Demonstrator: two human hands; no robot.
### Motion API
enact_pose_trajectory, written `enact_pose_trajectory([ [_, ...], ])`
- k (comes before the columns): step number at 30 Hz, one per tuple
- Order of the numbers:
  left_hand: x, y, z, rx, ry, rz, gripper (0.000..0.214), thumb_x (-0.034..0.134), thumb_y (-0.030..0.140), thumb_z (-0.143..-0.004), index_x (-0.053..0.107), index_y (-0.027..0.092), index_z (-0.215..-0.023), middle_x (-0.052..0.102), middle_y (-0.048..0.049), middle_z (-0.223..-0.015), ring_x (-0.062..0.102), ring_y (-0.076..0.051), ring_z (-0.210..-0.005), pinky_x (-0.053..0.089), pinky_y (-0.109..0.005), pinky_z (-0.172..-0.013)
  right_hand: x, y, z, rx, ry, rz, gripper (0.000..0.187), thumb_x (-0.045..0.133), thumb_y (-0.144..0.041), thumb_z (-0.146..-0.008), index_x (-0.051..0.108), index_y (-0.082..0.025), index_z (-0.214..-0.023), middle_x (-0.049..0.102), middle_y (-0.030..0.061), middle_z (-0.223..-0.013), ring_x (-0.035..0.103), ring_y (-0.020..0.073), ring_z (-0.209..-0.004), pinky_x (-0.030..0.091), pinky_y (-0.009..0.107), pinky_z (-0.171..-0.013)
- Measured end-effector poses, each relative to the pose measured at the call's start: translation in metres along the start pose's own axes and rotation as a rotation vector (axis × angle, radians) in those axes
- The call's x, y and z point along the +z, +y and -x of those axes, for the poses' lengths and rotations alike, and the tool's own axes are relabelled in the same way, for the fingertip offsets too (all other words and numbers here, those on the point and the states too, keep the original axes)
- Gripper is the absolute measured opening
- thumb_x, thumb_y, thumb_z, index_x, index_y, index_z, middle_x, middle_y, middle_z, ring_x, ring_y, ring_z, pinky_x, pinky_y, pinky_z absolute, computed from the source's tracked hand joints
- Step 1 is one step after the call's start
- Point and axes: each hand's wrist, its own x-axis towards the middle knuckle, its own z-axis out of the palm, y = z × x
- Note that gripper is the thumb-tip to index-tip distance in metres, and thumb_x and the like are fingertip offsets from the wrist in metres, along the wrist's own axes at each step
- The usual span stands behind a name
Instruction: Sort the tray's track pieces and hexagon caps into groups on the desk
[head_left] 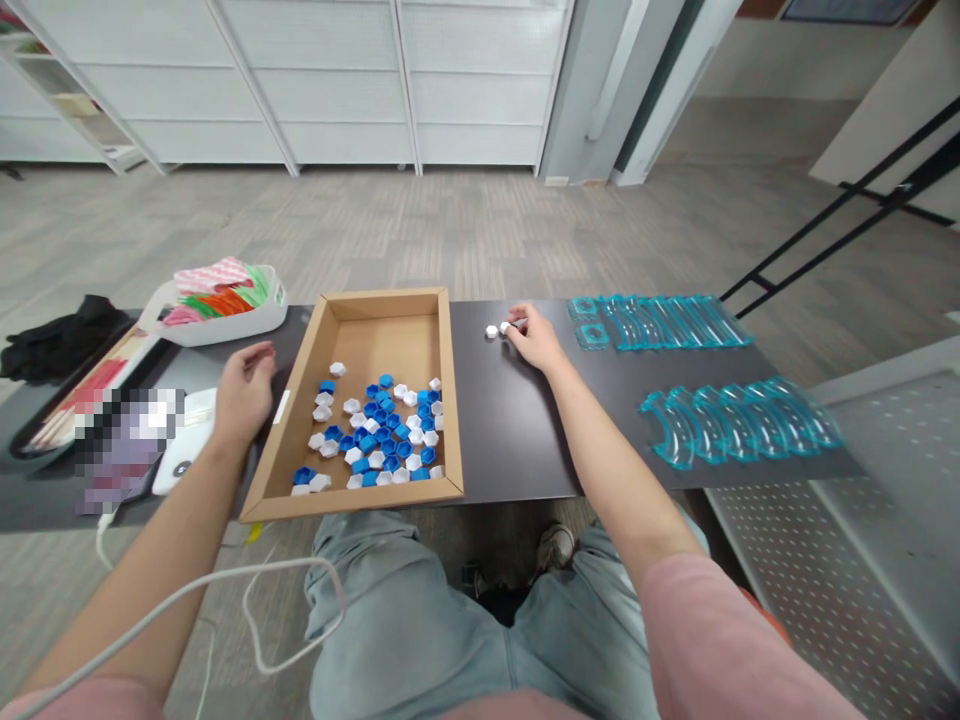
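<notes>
A shallow cardboard tray point(300, 400) on the dark table holds several blue and white hexagonal pieces point(379, 430). My right hand point(529, 338) reaches past the tray's far right corner, fingers pinched on a small white piece point(505, 327) at the table surface. Another white piece point(490, 331) lies just left of it. My left hand point(241, 392) rests loosely curled against the tray's left wall, with nothing visible in it.
Two rows of clear teal curved pieces point(660, 320) point(739, 420) lie on the right of the table. A white basket point(225, 320) with coloured items, a black cloth point(60, 335) and a white device point(184, 450) sit at the left. A white cable point(225, 590) crosses my lap.
</notes>
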Motion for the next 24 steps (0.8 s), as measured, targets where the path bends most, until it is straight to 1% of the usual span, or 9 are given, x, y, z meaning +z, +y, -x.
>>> enact_pose_trajectory([
  [3,0.025,0.004,-0.033,-0.021,0.035,0.172,0.033,0.056,0.025,-0.103,0.061,0.013,-0.133,0.073,-0.0185,-0.135,0.074,-0.021,-0.127,0.063,-0.043,-0.117,0.0,0.001,-0.003,0.01,0.015,0.025,0.032,0.061,-0.031,-0.09,0.066,-0.023,-0.121,0.082,0.01,-0.117,0.068,0.0203,-0.079,0.06,0.042,-0.09],
  [6,0.051,0.007,-0.065,-0.035,0.04,0.289,0.031,0.059,0.03,-0.106,0.059,0.014,-0.132,0.072,-0.0147,-0.129,0.074,-0.015,-0.113,0.065,-0.031,-0.103,0.001,0.003,-0.006,0.006,0.036,0.064,0.026,0.059,-0.032,-0.093,0.067,-0.023,-0.116,0.08,0.0092,-0.11,0.067,0.0217,-0.08,0.059,0.044,-0.092],
  [8,0.064,0.008,-0.081,-0.031,0.018,0.337,0.034,0.062,0.035,-0.106,0.06,0.014,-0.134,0.073,-0.0141,-0.127,0.072,-0.015,-0.111,0.064,-0.027,-0.097,0.002,0.006,-0.007,-0.015,0.046,0.084,0.023,0.061,-0.037,-0.095,0.068,-0.024,-0.112,0.078,0.0088,-0.108,0.066,0.0226,-0.08,0.059,0.045,-0.092],
  [10,0.073,0.006,-0.092,-0.011,-0.022,0.366,0.039,0.065,0.038,-0.106,0.062,0.013,-0.137,0.074,-0.0154,-0.131,0.072,-0.015,-0.117,0.063,-0.026,-0.096,0.003,0.008,-0.007,-0.038,0.055,0.098,0.023,0.064,-0.042,-0.096,0.069,-0.025,-0.11,0.078,0.0084,-0.106,0.066,0.0233,-0.081,0.059,0.045,-0.091],
  [13,0.08,0.005,-0.105,0.034,-0.09,0.383,0.047,0.065,0.039,-0.108,0.063,0.011,-0.146,0.072,-0.018,-0.149,0.071,-0.016,-0.13,0.061,-0.026,-0.101,0.003,0.013,-0.008,-0.052,0.067,0.126,0.026,0.066,-0.047,-0.098,0.072,-0.025,-0.11,0.077,0.0091,-0.106,0.065,0.0242,-0.081,0.059,0.046,-0.09],
  [17,0.093,0.007,-0.121,0.072,-0.139,0.385,0.051,0.044,0.024,-0.114,0.056,0.002,-0.158,0.061,-0.0234,-0.169,0.067,-0.014,-0.144,0.057,-0.026,-0.112,0.002,0.019,-0.009,-0.071,0.084,0.145,0.028,0.068,-0.051,-0.099,0.073,-0.025,-0.11,0.076,0.0088,-0.104,0.065,0.025,-0.083,0.059,0.046,-0.091],
  [20,0.101,0.007,-0.134,0.103,-0.177,0.359,0.052,0.038,0.017,-0.114,0.055,-0.004,-0.159,0.063,-0.0262,-0.167,0.069,-0.015,-0.144,0.055,-0.026,-0.114,0.002,0.023,-0.009,-0.08,0.084,0.131,0.031,0.07,-0.056,-0.101,0.073,-0.026,-0.111,0.076,0.007,-0.1,0.066,0.0249,-0.083,0.06,0.046,-0.089],
  [22,0.103,0.003,-0.14,0.152,-0.233,0.324,0.051,0.038,0.018,-0.115,0.057,-0.007,-0.156,0.069,-0.0266,-0.16,0.073,-0.016,-0.139,0.056,-0.026,-0.109,0.002,0.027,-0.009,-0.08,0.085,0.124,0.036,0.07,-0.061,-0.103,0.073,-0.027,-0.113,0.076,0.0062,-0.099,0.066,0.0245,-0.083,0.06,0.045,-0.088],
  [24,0.101,-0.003,-0.145,0.195,-0.294,0.32,0.055,0.032,0.022,-0.118,0.059,-0.009,-0.154,0.073,-0.0255,-0.153,0.076,-0.018,-0.132,0.058,-0.024,-0.102,0.002,0.03,-0.01,-0.082,0.094,0.114,0.042,0.07,-0.067,-0.104,0.073,-0.027,-0.116,0.077,0.0064,-0.101,0.067,0.0248,-0.085,0.06,0.045,-0.087],
])
